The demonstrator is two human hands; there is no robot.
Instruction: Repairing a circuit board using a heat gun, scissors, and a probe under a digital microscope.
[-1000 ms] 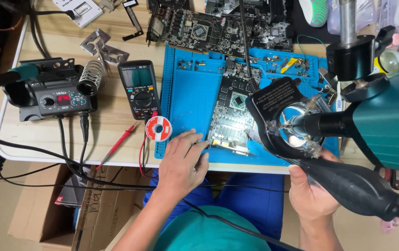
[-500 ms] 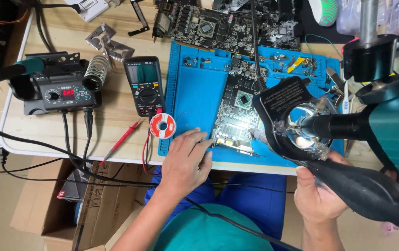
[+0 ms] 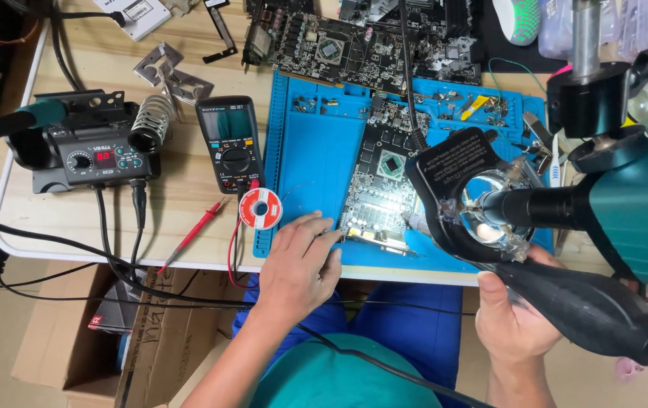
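Observation:
A green circuit board (image 3: 380, 189) lies on a blue work mat (image 3: 316, 151). My left hand (image 3: 297, 264) rests on the mat's front edge, fingers curled onto the board's near-left corner and holding it down. My right hand (image 3: 516, 317) grips the thick black handle of a hot-air tool (image 3: 588, 310) at the lower right. The tool's front end reaches under a black ring-shaped lamp (image 3: 460, 181) that hangs over the board's right side and hides the tip. A red and white solder spool (image 3: 260, 208) sits just left of my left hand.
A multimeter (image 3: 231, 143) with red probes lies left of the mat, and a soldering station (image 3: 89, 159) stands farther left. More circuit boards (image 3: 361, 41) lie at the back. A teal microscope body (image 3: 641, 211) fills the right. Cables hang off the table's front edge.
My left hand's fingers have curled in closer to the board's corner. My right hand and the hot-air tool stay in about the same place.

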